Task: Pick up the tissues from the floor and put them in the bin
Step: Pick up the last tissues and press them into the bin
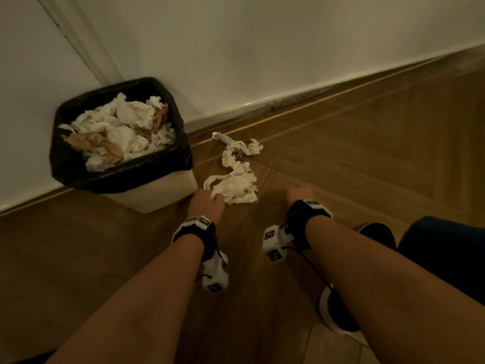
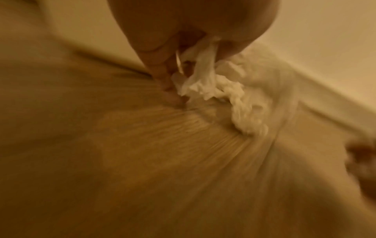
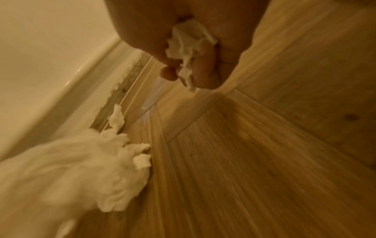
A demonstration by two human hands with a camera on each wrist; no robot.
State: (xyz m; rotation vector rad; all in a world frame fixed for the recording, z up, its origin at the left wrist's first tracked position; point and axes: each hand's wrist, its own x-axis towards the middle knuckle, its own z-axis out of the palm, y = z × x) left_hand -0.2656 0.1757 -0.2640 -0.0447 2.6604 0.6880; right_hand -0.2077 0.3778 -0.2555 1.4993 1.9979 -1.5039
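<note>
- Left hand has its fingers pinched on the near-left end of the tissue strip, which trails away across the floor toward the skirting board.
- Right hand is curled round a small tissue wad, low over the floor, right of the strip.
- Bin with a black liner sits in the far-left corner, touching the wall, heaped with tissues and brown paper, just left of the left hand.
- Wooden floor, herringbone-ish boards, dim light.
- A dark shoe is near right; the floor to the far right looks open.
</note>
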